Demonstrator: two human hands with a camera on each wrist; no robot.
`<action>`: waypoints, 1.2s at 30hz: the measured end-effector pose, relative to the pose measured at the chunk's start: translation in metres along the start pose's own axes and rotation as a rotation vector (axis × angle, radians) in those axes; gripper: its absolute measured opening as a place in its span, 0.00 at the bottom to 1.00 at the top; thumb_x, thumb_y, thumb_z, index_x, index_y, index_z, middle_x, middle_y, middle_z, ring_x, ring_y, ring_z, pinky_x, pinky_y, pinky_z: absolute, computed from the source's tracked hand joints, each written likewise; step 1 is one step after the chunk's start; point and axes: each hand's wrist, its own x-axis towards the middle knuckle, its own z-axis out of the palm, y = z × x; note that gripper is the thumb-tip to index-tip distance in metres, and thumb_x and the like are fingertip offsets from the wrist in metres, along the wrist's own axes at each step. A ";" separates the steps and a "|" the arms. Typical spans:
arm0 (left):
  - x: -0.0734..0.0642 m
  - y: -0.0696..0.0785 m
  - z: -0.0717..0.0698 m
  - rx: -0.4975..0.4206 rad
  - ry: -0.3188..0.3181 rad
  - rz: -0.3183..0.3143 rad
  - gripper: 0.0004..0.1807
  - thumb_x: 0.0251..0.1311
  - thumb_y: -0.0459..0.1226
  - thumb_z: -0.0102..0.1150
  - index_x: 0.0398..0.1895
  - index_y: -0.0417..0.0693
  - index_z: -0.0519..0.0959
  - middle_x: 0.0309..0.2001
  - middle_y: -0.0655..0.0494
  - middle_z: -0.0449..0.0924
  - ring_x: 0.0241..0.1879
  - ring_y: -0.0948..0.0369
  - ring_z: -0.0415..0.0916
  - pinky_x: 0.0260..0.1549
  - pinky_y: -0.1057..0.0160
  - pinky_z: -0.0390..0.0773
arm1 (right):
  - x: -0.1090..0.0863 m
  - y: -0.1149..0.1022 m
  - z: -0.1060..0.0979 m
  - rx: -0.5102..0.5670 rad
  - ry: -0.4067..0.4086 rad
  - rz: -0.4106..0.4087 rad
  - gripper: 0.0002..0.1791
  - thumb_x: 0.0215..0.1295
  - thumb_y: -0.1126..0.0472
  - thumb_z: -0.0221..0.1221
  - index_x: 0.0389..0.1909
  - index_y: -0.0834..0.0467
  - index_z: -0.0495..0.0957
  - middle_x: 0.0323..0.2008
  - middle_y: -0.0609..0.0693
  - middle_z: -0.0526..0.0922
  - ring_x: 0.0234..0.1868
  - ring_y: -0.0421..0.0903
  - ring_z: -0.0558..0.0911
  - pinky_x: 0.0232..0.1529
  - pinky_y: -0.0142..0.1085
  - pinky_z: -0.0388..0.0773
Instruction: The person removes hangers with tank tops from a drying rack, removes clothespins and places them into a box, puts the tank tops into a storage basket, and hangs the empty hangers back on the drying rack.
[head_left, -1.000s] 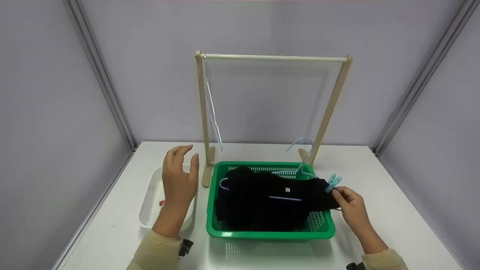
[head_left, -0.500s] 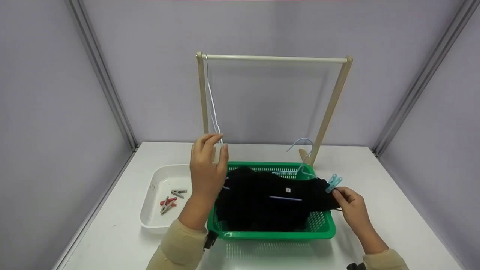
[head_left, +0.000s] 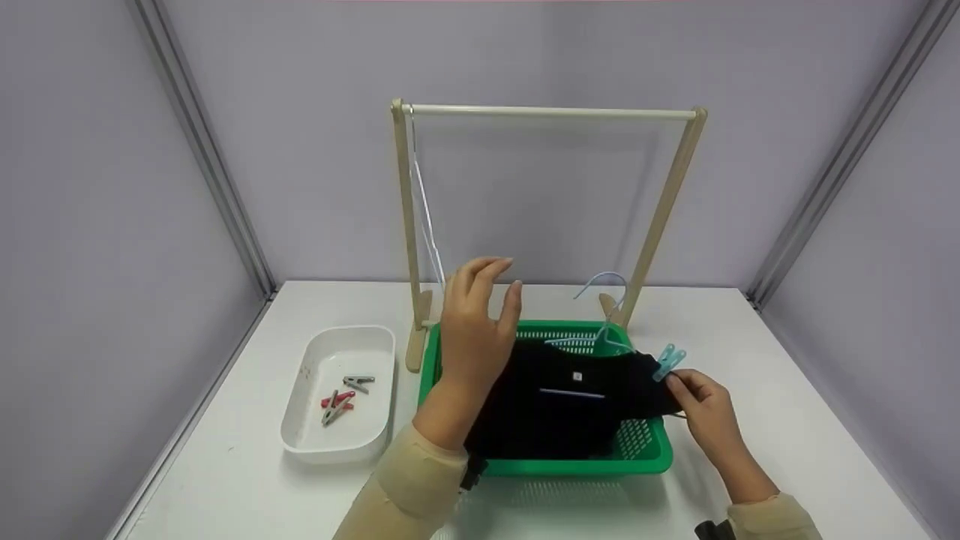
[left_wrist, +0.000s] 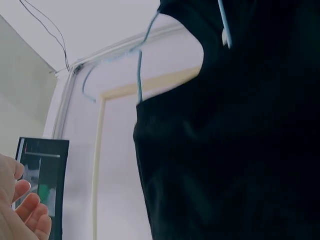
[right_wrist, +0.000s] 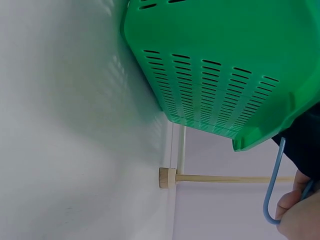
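Note:
A black garment (head_left: 555,431) lies on the green basket (head_left: 577,468), with a light-blue hanger (head_left: 604,274) whose hook rises behind it. At the garment's right end sits a light-blue clothespin (head_left: 670,362). Just below that clip, my right hand (head_left: 703,405) pinches the garment's edge; in the right wrist view a bend of the blue hanger (right_wrist: 274,180) reaches the fingers too. My left hand (head_left: 476,330) is raised over the basket's left part, fingers loosely curved around nothing, and covers some of the garment. The left wrist view shows the garment (left_wrist: 225,135) close beside that hand (left_wrist: 22,205).
Left of the basket stands a white tray (head_left: 330,454) holding red clips and grey clips (head_left: 358,382). Behind the basket is a wooden rack (head_left: 551,112), with a white hanger (head_left: 424,199) hung at its left end. Panels wall in the table.
My left hand has moved right, from above the white tray to over the basket, uncovering the tray's clips. The right hand keeps its pinch in the same place.

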 end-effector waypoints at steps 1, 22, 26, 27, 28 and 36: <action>0.000 0.003 0.003 -0.001 -0.006 0.006 0.13 0.68 0.37 0.61 0.53 0.42 0.80 0.52 0.49 0.78 0.51 0.54 0.75 0.50 0.59 0.78 | 0.000 0.000 0.000 -0.001 -0.001 0.006 0.13 0.75 0.60 0.56 0.42 0.67 0.81 0.35 0.48 0.84 0.36 0.39 0.82 0.38 0.29 0.81; -0.026 0.028 0.049 -0.015 -0.154 0.027 0.15 0.68 0.39 0.61 0.55 0.45 0.79 0.54 0.52 0.78 0.52 0.57 0.75 0.55 0.64 0.75 | -0.003 0.002 0.000 -0.018 0.004 0.019 0.13 0.75 0.59 0.56 0.41 0.67 0.81 0.35 0.49 0.84 0.36 0.39 0.83 0.37 0.30 0.82; -0.033 0.031 0.056 -0.002 -0.181 0.037 0.16 0.67 0.40 0.62 0.55 0.46 0.79 0.55 0.53 0.77 0.53 0.58 0.75 0.55 0.64 0.75 | -0.002 0.003 0.000 -0.017 0.012 0.010 0.12 0.75 0.60 0.57 0.41 0.66 0.81 0.34 0.48 0.84 0.35 0.39 0.83 0.36 0.30 0.82; -0.035 0.032 0.058 0.002 -0.186 0.044 0.16 0.67 0.40 0.63 0.55 0.47 0.79 0.55 0.53 0.77 0.53 0.58 0.75 0.55 0.64 0.75 | -0.003 0.002 0.000 -0.011 0.013 0.007 0.12 0.74 0.60 0.57 0.41 0.66 0.81 0.34 0.48 0.84 0.35 0.39 0.83 0.36 0.30 0.82; -0.036 0.033 0.060 0.009 -0.192 0.052 0.16 0.67 0.40 0.63 0.56 0.47 0.79 0.55 0.53 0.77 0.53 0.58 0.74 0.55 0.64 0.75 | -0.003 0.002 0.000 -0.008 0.013 0.005 0.12 0.74 0.60 0.57 0.42 0.66 0.81 0.34 0.47 0.84 0.35 0.39 0.83 0.36 0.30 0.82; -0.048 0.046 0.078 0.031 -0.253 0.155 0.15 0.67 0.40 0.63 0.55 0.48 0.80 0.55 0.55 0.77 0.54 0.59 0.76 0.56 0.65 0.75 | -0.004 0.000 0.000 0.009 0.011 0.002 0.12 0.75 0.60 0.57 0.42 0.67 0.81 0.36 0.47 0.85 0.37 0.38 0.83 0.38 0.29 0.82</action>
